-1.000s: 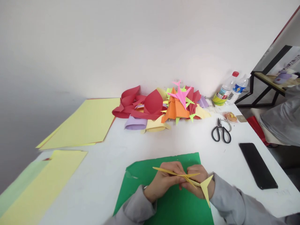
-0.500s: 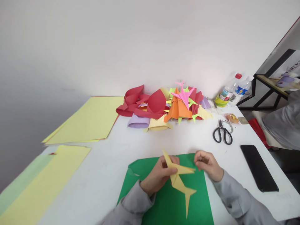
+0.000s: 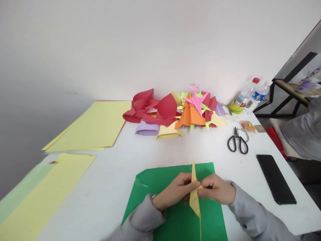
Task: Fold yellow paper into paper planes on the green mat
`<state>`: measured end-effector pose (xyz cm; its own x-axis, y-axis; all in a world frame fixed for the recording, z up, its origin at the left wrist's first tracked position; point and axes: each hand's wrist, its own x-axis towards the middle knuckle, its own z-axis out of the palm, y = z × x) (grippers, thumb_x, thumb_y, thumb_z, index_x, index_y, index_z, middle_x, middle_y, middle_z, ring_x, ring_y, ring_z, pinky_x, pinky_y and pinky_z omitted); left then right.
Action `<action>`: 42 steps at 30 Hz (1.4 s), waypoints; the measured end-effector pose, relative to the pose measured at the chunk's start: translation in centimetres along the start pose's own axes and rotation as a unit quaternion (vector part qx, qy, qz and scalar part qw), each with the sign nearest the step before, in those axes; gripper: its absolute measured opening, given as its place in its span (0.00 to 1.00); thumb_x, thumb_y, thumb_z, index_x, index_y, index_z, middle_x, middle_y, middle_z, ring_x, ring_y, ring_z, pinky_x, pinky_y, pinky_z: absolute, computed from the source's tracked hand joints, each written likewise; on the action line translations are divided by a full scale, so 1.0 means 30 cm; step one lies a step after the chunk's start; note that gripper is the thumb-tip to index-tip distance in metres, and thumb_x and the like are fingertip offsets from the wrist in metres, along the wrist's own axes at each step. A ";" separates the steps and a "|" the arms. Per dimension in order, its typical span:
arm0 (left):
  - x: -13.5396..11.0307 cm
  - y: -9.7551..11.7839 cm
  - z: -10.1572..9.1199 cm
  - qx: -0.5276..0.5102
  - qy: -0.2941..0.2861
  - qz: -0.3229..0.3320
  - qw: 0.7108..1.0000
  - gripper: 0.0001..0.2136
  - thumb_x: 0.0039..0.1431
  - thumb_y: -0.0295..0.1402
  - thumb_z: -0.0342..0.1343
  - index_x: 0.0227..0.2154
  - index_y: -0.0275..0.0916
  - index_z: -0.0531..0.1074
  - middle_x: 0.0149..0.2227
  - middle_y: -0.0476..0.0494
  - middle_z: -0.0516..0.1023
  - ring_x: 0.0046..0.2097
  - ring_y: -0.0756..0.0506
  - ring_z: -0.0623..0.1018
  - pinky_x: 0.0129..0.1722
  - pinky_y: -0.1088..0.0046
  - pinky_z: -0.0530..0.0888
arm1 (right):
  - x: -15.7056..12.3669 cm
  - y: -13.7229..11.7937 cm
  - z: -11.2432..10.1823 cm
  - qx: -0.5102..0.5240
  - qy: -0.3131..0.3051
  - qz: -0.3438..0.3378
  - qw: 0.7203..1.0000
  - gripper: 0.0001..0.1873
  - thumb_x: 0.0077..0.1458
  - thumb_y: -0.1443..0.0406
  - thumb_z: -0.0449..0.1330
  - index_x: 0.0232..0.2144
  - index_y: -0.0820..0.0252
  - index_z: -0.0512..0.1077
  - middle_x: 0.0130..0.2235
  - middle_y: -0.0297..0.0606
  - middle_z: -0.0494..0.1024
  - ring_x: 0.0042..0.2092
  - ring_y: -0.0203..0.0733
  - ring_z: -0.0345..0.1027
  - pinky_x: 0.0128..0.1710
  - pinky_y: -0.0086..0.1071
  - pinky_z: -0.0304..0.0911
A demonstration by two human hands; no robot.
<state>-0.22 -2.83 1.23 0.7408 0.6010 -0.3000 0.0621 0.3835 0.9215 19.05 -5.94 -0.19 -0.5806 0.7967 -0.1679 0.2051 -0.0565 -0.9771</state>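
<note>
A folded yellow paper figure (image 3: 194, 201), narrow with pointed ends, stands edge-on between my hands. My left hand (image 3: 177, 191) grips its body between thumb and fingers. On the other side my right hand (image 3: 217, 189) pinches a part of it near the middle, and its fingertips meet the left thumb. The figure is held above a green sheet of paper (image 3: 147, 192) on the white table. Part of the figure is hidden behind my fingers.
Behind lies a heap of folded paper shapes, with an orange one (image 3: 190, 115) and a pink one (image 3: 197, 101) on top. Black-handled scissors (image 3: 237, 142), a phone (image 3: 276, 179) and bottles (image 3: 242, 98) are on the right. Yellow sheets (image 3: 92, 125) lie left. A person's sleeve (image 3: 304, 134) shows far right.
My right hand has moved left and down and taken hold of the paper figure. The figure has turned from showing its spread shape to edge-on.
</note>
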 end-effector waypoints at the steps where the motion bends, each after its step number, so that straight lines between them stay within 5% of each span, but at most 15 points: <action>1: 0.001 0.001 -0.001 0.014 0.005 0.003 1.000 0.16 0.53 0.46 0.60 0.25 0.35 0.71 0.21 0.50 0.72 0.18 0.54 0.68 0.15 0.81 0.65 | 0.001 0.000 -0.003 0.000 0.005 0.005 1.000 0.27 0.55 0.46 0.57 0.18 0.62 0.68 0.15 0.23 0.55 0.18 0.27 0.46 0.16 0.25 0.41; 5: 0.000 0.010 -0.001 0.037 0.018 0.014 0.999 0.16 0.54 0.46 0.59 0.29 0.35 0.73 0.25 0.46 0.76 0.20 0.52 0.71 0.16 0.81 0.67 | 0.002 0.000 -0.012 0.006 0.011 0.019 1.000 0.28 0.54 0.45 0.57 0.18 0.63 0.69 0.14 0.23 0.55 0.18 0.27 0.46 0.16 0.25 0.41; 11: -0.008 0.009 -0.009 0.016 0.044 0.033 0.998 0.18 0.54 0.46 0.59 0.23 0.35 0.73 0.16 0.52 0.69 0.14 0.55 0.65 0.13 0.82 0.63 | -0.005 -0.010 -0.030 0.003 0.000 0.046 0.999 0.28 0.54 0.44 0.57 0.21 0.63 0.73 0.13 0.24 0.59 0.16 0.28 0.49 0.14 0.24 0.43; 23: 0.011 -0.002 -0.022 -0.116 0.133 0.058 0.983 0.16 0.52 0.44 0.62 0.23 0.33 0.73 0.15 0.51 0.70 0.13 0.57 0.61 0.11 0.83 0.61 | 0.012 0.007 -0.049 0.041 0.127 0.008 0.991 0.31 0.52 0.44 0.59 0.11 0.61 0.67 0.11 0.26 0.58 0.16 0.28 0.47 0.16 0.26 0.41; 28: 0.021 -0.011 -0.023 -0.209 0.086 0.099 0.969 0.17 0.54 0.47 0.59 0.27 0.34 0.72 0.16 0.53 0.67 0.14 0.55 0.63 0.13 0.79 0.68 | 0.028 0.035 -0.044 0.131 0.168 0.011 0.977 0.34 0.51 0.40 0.56 0.10 0.59 0.62 0.08 0.24 0.54 0.13 0.27 0.43 0.15 0.26 0.39; 32: 0.028 -0.014 -0.019 -0.243 0.055 0.098 0.963 0.18 0.54 0.46 0.60 0.38 0.34 0.73 0.19 0.52 0.70 0.16 0.54 0.66 0.14 0.79 0.68 | 0.051 0.048 -0.018 0.214 0.127 0.027 0.968 0.35 0.47 0.36 0.55 0.10 0.58 0.61 0.06 0.23 0.52 0.09 0.27 0.40 0.11 0.26 0.40; 37: 0.028 -0.011 -0.017 -0.263 0.058 0.115 0.956 0.18 0.51 0.44 0.63 0.36 0.33 0.74 0.22 0.50 0.70 0.20 0.52 0.69 0.17 0.79 0.67 | 0.065 0.041 0.009 0.271 0.099 0.026 0.957 0.33 0.45 0.39 0.60 0.10 0.59 0.63 0.06 0.24 0.54 0.08 0.27 0.43 0.10 0.25 0.41; 42: 0.035 -0.019 -0.029 -0.272 0.096 0.138 0.947 0.16 0.47 0.42 0.67 0.33 0.35 0.73 0.25 0.50 0.72 0.24 0.53 0.71 0.22 0.79 0.68 | 0.074 0.053 0.003 0.291 0.181 -0.023 0.939 0.31 0.49 0.40 0.58 0.20 0.63 0.71 0.11 0.26 0.63 0.11 0.26 0.51 0.13 0.23 0.45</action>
<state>-0.05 -1.82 0.17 0.5404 0.8275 -0.1525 -0.5096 0.4661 0.7232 18.03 -4.32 -2.11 -0.2505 0.9528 -0.1714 -0.3395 -0.2522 -0.9062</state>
